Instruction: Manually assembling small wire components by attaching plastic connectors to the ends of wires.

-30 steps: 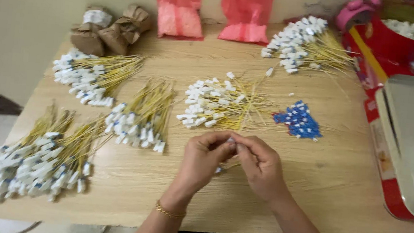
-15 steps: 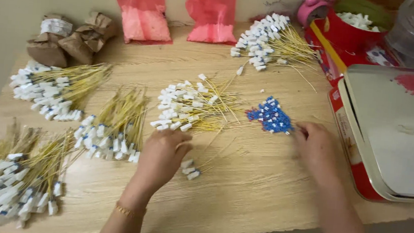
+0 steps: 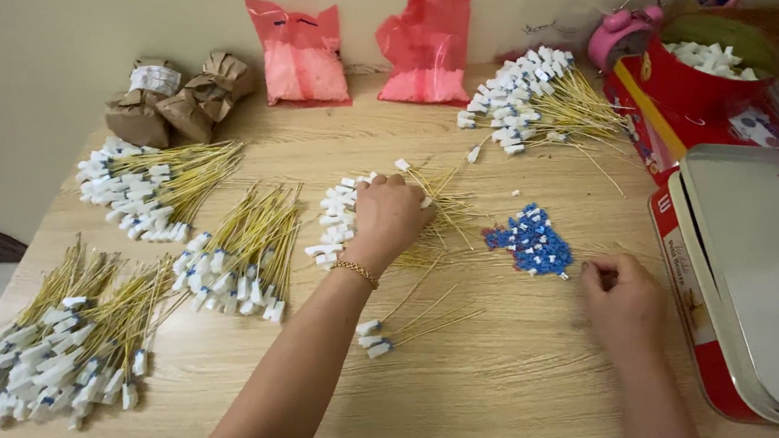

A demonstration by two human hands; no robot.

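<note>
We are reaching our left hand (image 3: 389, 219) into the middle pile of sticks (image 3: 361, 221), grip curling closed on some, while our right hand (image 3: 622, 300) is pinching, contents hidden, beside the blue caps (image 3: 530, 244) on the surface (image 3: 506, 389).

Both arms were bare all the way up to where the shot cut them off, so no sleeves on show. The left hand (image 3: 388, 217) had a thin gold beaded bracelet (image 3: 355, 270) sitting at the wrist. The right hand (image 3: 624, 303) wore nothing I could make out, and any rings or nail details were too small to tell.
</note>
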